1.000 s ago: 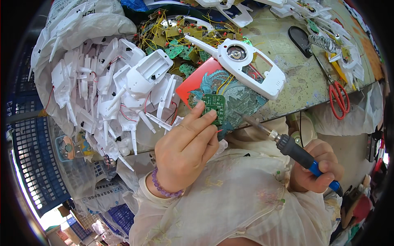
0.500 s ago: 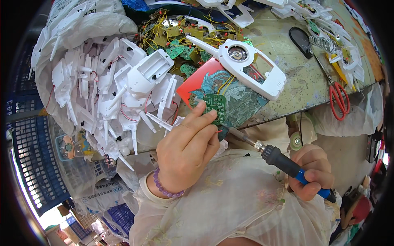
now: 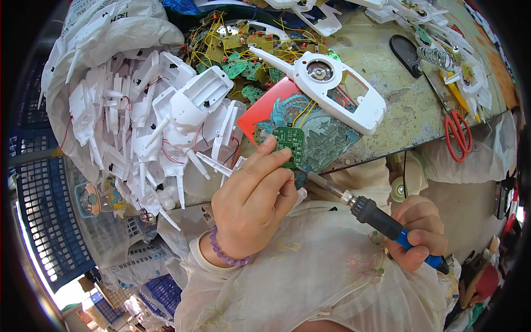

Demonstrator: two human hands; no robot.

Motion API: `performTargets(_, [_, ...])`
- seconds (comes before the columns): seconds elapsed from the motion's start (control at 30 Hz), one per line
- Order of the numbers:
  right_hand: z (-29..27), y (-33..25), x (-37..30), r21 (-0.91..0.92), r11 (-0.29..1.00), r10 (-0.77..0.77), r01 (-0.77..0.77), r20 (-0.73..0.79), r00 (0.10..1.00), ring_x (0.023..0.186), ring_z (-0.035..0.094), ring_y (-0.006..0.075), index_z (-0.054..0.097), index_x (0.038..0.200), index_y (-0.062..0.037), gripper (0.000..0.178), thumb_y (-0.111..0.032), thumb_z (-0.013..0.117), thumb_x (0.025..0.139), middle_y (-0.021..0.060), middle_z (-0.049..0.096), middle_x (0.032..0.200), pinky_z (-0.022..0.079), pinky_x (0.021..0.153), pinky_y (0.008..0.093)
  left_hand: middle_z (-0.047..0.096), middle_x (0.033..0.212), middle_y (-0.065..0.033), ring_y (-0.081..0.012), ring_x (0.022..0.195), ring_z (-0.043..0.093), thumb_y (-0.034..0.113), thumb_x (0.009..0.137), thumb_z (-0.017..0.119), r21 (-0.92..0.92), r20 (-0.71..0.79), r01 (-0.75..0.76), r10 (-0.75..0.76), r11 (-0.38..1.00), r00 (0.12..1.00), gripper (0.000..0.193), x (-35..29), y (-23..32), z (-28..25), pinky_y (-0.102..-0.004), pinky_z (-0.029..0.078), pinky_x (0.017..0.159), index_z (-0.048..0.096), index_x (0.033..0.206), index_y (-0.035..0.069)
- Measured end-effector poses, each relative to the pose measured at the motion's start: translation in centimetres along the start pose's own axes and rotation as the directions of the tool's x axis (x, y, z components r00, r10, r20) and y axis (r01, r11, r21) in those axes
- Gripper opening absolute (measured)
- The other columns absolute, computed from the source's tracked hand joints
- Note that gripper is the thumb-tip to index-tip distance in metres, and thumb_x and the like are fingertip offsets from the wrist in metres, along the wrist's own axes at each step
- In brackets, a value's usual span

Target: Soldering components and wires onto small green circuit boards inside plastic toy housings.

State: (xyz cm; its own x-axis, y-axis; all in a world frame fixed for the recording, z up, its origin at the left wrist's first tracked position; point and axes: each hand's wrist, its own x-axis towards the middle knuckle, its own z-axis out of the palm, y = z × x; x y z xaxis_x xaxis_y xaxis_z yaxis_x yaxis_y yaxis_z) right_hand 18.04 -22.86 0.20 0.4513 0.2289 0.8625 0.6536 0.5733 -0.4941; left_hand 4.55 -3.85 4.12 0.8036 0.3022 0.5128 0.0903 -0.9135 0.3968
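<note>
Left grip [image 3: 250, 213] on one board [image 3: 292, 139]; right grip [image 3: 418, 232]: one soldering iron [image 3: 377, 217]

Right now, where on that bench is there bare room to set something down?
Bare tabletop shows between the white housing and the red-handled scissors. It's crowded on the left with white casings, toward the back with piled circuit boards, and far right around a coiled spring. The left hand and soldering iron crowd the near edge.
</note>
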Motion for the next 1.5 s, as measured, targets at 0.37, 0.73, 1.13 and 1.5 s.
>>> performTargets(0.37, [-0.11, -0.37, 0.07, -0.005, 1.0, -0.001, 0.001, 0.007, 1.0, 0.04, 0.045, 0.0118, 0.053, 0.084, -0.0002, 0.026, -0.026, 0.054, 0.09, 0.0018, 0.049, 0.056, 0.035, 0.034, 0.0241, 0.066, 0.099, -0.0104, -0.0286, 0.099, 0.065, -0.003, 0.065, 0.07, -0.003, -0.002, -0.015, 0.015, 1.0, 1.0, 0.017, 0.0, 0.24, -0.06, -0.0315, 0.054, 0.072, 0.062, 0.079, 0.002])
performTargets(0.73, [-0.16, 0.16, -0.07, -0.002, 1.0, -0.012, 0.012, -0.014, 1.0, 0.04, 0.044, 0.0116, 0.052, 0.084, 0.0006, 0.028, -0.026, 0.053, 0.091, 0.0022, 0.047, 0.056, 0.035, 0.033, 0.0245, 0.066, 0.101, -0.0106, -0.0287, 0.1, 0.065, -0.003, 0.064, 0.071, 0.006, 0.02, -0.017, 0.017, 1.0, 1.0, 0.019, 0.03, -0.09, 0.01, -0.0316, 0.054, 0.072, 0.061, 0.08, 0.002])
performTargets(1.13, [-0.29, 0.29, -0.24, 0.002, 0.999, -0.034, 0.034, -0.026, 0.999, 0.041, 0.043, 0.0119, 0.051, 0.086, 0.0005, 0.028, -0.027, 0.052, 0.092, 0.0029, 0.047, 0.058, 0.034, 0.033, 0.0243, 0.066, 0.101, -0.0106, -0.0288, 0.101, 0.065, -0.002, 0.065, 0.071, 0.006, 0.031, -0.032, 0.032, 0.999, 0.999, 0.019, 0.16, -0.03, -0.1, -0.0319, 0.054, 0.074, 0.061, 0.081, 0.002])
performTargets(1.5, [-0.29, 0.44, -0.08, 0.005, 0.999, -0.044, 0.044, 0.06, 0.997, 0.043, 0.039, 0.0108, 0.047, 0.087, 0.0006, 0.03, -0.028, 0.043, 0.096, 0.0026, 0.042, 0.059, 0.034, 0.036, 0.0258, 0.066, 0.1, -0.011, -0.0299, 0.1, 0.065, -0.003, 0.065, 0.071, -0.01, 0.028, -0.021, 0.022, 1.0, 0.999, 0.019, 0.15, 0.02, -0.05, -0.0331, 0.054, 0.075, 0.062, 0.081, 0.002])
